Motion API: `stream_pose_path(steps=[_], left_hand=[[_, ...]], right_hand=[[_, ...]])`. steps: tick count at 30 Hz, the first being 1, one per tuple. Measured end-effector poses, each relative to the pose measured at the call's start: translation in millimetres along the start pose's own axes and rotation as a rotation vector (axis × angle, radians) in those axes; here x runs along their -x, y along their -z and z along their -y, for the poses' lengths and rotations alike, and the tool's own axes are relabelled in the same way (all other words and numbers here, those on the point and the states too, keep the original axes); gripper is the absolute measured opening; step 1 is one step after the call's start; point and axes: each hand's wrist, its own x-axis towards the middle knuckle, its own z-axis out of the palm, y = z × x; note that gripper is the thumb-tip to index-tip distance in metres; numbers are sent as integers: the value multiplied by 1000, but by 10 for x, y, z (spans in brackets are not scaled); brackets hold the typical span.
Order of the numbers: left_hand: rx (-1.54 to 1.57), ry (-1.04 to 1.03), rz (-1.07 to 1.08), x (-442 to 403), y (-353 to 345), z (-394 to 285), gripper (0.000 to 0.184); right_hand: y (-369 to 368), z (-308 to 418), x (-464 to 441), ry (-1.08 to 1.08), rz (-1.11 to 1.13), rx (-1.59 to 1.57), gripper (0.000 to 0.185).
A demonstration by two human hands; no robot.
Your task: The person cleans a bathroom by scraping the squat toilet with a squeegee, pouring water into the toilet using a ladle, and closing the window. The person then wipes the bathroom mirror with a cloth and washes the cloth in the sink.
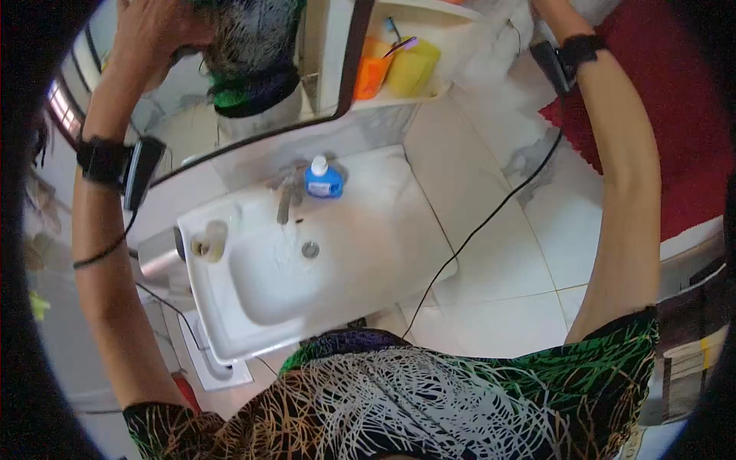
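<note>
My left hand [165, 34] is raised at the upper left, in front of the mirror [180, 115]. Its fingers are blurred and partly cut off, so their grip cannot be made out. My right hand [550, 9] reaches up past the top edge on the right, beside the white-and-grey wall, with only a small part showing. Below and between my arms is a white sink [368, 268]. Water appears to run from its metal faucet [285, 201] into the basin. A blue bottle with a white cap [323, 180] stands on the sink's back ledge, right of the faucet.
A corner shelf [406, 100] holds an orange cup [371, 73] and a yellow-green cup [414, 69] with toothbrushes. A small cup [208, 241] sits at the sink's left corner. Dark red cloth [690, 138] is at the right. A black cable [491, 215] hangs from my right wrist device.
</note>
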Motion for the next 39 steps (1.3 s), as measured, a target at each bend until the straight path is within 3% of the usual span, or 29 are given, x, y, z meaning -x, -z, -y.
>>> stream_pose_path(steps=[2, 5, 6, 8, 11, 13, 15, 17, 18, 21, 22, 23, 25, 27, 28, 32, 33, 35, 37, 38, 39], left_hand=[[85, 14, 11, -18, -18, 5, 116], [-60, 188, 137, -41, 104, -88, 127], [-45, 208, 157, -65, 174, -96, 126], [-121, 285, 267, -177, 294, -188, 126], [-173, 314, 336, -211, 376, -253, 121], [-174, 279, 324, -179, 359, -196, 118], [-234, 281, 366, -203, 411, -266, 113], [-262, 248, 381, -218, 396, -233, 112], [-260, 250, 465, -276, 434, -254, 103], [-326, 223, 331, -169, 234, -241, 96], [-100, 287, 418, -180, 332, -278, 91], [-48, 223, 350, -86, 315, -380, 91], [46, 269, 548, -33, 352, -440, 87], [642, 157, 160, 465, -199, -551, 70], [779, 224, 170, 518, 53, -871, 49], [1426, 355, 464, 1286, 114, -1946, 59], [1509, 403, 571, 1508, 213, -2158, 58], [2010, 715, 969, 1949, 269, -2548, 57], [2285, 1175, 1065, 2227, 446, -2791, 52], [2455, 1376, 1053, 2259, 144, -2689, 50], [2431, 1478, 961, 2290, 141, -2574, 46]], right_hand=[[-163, -452, -14, 76, -37, 75, 57], [-596, -1278, -272, 99, 34, 268, 57], [-533, -1239, -109, 8, 168, 312, 60], [-436, -1285, 187, -24, 228, 268, 53], [-368, -1465, 409, -2, 156, 274, 51], [-208, -1332, 613, -92, 96, 194, 45], [15, -944, 953, -316, 79, 1, 31], [3, -1120, 977, -95, 74, 39, 39], [67, -1174, 1052, -128, 93, -60, 42], [275, -1077, 1377, -184, 329, -330, 45], [358, -1050, 1577, -208, 450, -408, 46], [446, -1002, 1768, -199, 545, -446, 46], [633, -580, 2107, -187, 751, -519, 45], [687, -481, 2408, -243, 866, -581, 44], [739, -443, 2537, -262, 915, -619, 43], [826, -330, 2959, -221, 1070, -518, 44], [862, -325, 3074, -52, 1144, -479, 43], [841, -256, 3311, 8, 1263, -594, 40], [837, -277, 3590, -239, 1348, -911, 38], [543, -213, 3542, -294, 1391, -940, 37], [520, -212, 3580, -392, 1436, -994, 37]])
